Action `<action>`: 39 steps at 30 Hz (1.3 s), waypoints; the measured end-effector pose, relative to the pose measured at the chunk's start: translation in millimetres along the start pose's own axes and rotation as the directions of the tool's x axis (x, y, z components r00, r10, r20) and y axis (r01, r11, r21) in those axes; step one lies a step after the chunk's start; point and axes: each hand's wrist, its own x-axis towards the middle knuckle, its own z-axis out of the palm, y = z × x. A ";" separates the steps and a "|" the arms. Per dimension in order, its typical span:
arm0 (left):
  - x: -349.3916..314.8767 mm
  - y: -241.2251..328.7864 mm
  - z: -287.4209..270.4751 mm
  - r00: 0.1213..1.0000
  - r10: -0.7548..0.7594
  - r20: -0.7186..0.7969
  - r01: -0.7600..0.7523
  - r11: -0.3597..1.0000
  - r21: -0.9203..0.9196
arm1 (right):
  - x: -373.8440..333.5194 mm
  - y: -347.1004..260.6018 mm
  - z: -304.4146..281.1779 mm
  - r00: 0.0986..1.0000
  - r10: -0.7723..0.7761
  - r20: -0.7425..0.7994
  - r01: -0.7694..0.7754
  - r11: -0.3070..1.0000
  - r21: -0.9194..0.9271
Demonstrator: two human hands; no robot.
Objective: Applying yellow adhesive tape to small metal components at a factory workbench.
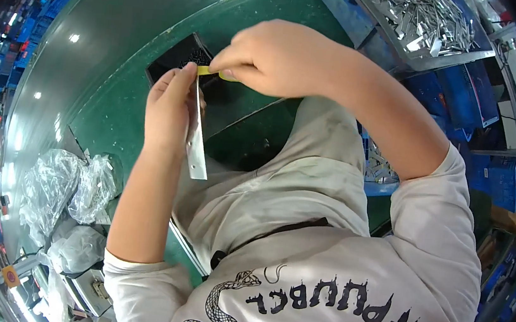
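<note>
My left hand (171, 110) is closed on a long, flat silver metal strip (196, 147) with a small hole near its lower end. The strip hangs down from my fingers toward my lap. In my right hand (270, 57), the fingers pinch a narrow yellow strip-like piece (203, 70), which reaches across to the top of the metal strip by my left thumb. Whether it is tape or part of a tool I cannot tell. Behind my hands, a black tray (157, 72) on the green work surface (119, 97) holds small dark parts, partly hidden by my fingers.
At the upper right stands a metal bin (454, 61) heaped with thin metal pieces (424, 18). Blue bins (507, 180) sit on shelving below it. Clear plastic bags (51, 188) are bunched at the left. A curved metallic surface (95, 22) borders the green one.
</note>
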 end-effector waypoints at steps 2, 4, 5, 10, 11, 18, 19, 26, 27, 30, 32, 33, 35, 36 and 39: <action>12.2 11.7 0.0 1.000 -0.004 0.006 0.004 0.998 0.055 | 12.7 9.9 -6.6 1.000 0.018 0.000 -0.018 1.000 0.021; 22.2 19.8 5.8 0.999 -0.044 -0.031 0.046 0.995 0.087 | 21.3 16.0 -16.6 0.991 0.103 0.087 -0.106 0.994 0.028; 26.6 21.3 8.7 0.999 -0.043 -0.028 0.045 0.995 0.090 | 25.4 19.3 -17.6 0.991 0.106 0.083 -0.109 0.994 0.029; 54.2 20.8 9.8 0.996 -0.090 -0.009 0.090 0.981 0.174 | 51.5 51.7 -12.8 0.956 0.135 0.261 -0.141 0.990 0.005; 58.4 20.5 9.5 0.994 -0.114 0.002 0.112 0.979 0.172 | 55.7 54.5 -13.1 0.952 0.126 0.279 -0.138 0.990 0.024; 78.6 12.2 6.7 0.982 -0.183 -0.056 0.188 0.973 0.131 | 66.5 75.2 -3.6 0.938 0.136 0.320 -0.179 0.978 0.108; 81.3 9.7 3.0 0.982 -0.181 -0.054 0.187 0.973 0.132 | 68.4 79.7 0.0 0.938 0.137 0.318 -0.180 0.978 0.108; 38.9 28.1 -10.6 1.000 0.021 0.023 -0.022 0.997 0.079 | 44.4 82.7 9.0 0.989 0.150 0.010 -0.150 0.988 -0.035; 21.9 30.3 5.1 0.999 0.033 -0.043 -0.031 0.998 0.047 | 28.4 86.9 18.3 0.981 0.144 -0.129 -0.159 0.981 -0.114; -2.6 17.8 -1.7 0.995 0.085 0.058 -0.067 0.962 -0.263 | -4.1 75.7 44.6 0.988 0.035 -0.147 -0.091 0.916 -0.391; -14.1 3.4 -13.3 0.992 0.085 0.098 -0.059 0.968 -0.243 | -24.0 82.0 74.9 0.991 -0.032 -0.129 -0.028 0.898 -0.439; -23.3 -0.5 -14.8 0.995 0.093 0.049 -0.083 0.981 -0.173 | -33.0 78.1 82.4 0.990 -0.031 -0.138 -0.031 0.903 -0.428; -33.7 -13.8 -27.7 0.979 0.157 0.133 -0.128 0.971 -0.203 | -46.3 60.5 83.1 0.934 -0.100 -0.342 -0.015 0.948 -0.319; -40.3 -19.0 -27.0 0.974 0.164 0.155 -0.129 0.969 -0.213 | -52.0 44.1 81.2 0.933 -0.082 -0.350 0.013 0.981 -0.195; -59.7 -39.8 -8.0 0.913 0.320 0.254 -0.387 0.876 0.288 | -79.4 -2.1 77.7 0.990 0.034 -0.138 0.023 0.919 0.392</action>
